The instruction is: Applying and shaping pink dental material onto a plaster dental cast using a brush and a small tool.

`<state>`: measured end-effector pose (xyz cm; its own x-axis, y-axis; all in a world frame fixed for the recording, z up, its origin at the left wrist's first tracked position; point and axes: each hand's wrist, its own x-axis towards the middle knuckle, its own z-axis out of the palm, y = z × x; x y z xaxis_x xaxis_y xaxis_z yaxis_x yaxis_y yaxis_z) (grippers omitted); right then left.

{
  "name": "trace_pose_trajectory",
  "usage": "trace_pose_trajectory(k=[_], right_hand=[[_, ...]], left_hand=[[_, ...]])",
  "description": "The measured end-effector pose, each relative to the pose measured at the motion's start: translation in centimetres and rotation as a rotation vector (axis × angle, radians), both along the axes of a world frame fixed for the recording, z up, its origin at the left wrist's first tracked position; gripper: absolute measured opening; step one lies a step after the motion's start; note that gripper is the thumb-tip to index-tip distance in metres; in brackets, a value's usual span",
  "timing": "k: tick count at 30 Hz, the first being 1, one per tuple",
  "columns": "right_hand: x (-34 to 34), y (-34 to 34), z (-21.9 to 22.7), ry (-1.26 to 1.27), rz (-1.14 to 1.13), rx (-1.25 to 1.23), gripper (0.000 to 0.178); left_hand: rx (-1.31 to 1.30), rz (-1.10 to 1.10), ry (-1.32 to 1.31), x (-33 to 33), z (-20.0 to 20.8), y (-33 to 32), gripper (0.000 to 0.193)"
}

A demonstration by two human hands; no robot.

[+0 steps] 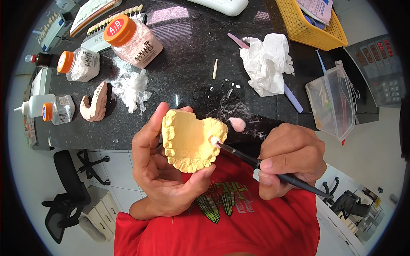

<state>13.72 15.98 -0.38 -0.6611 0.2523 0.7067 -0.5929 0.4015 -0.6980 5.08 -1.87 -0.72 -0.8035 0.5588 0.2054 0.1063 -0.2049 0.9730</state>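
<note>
My left hand (pixel 156 175) holds up a yellow plaster dental cast (pixel 188 134), its row of teeth facing down toward me. The fingers are wrapped round its left side and lower rim. In my right hand (pixel 294 155) is a slim black-handled dental instrument (pixel 247 158), gripped like a pen. Its tip meets a small white-pink dab (pixel 215 141) on the cast's right side, where a tooth gap seems to be. What shape the tip has cannot be made out. A pale pink lump (pixel 237 124) lies on the counter just beyond the cast.
Orange-lidded powder jars (pixel 139 45), a pinkish dental cast (pixel 95 102) and crumpled plastic (pixel 131 87) lie to the left. Crumpled white tissue (pixel 269 64) rests over a lilac strip (pixel 293 98). A clear plastic box (pixel 331 102) and yellow basket (pixel 305 32) stand right.
</note>
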Motion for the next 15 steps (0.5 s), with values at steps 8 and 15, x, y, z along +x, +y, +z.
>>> trace_pose_trajectory(k=[8,15], right_hand=[[0.05,0.06,-0.04,-0.012,0.003,0.02,0.021],[0.07,0.16,-0.06,-0.002,0.016,0.021,0.022]], left_hand=[[0.004,0.001,0.001,-0.01,-0.04,-0.03,0.09],[-0.003,0.014,-0.006,0.06,0.07,0.04,0.09]])
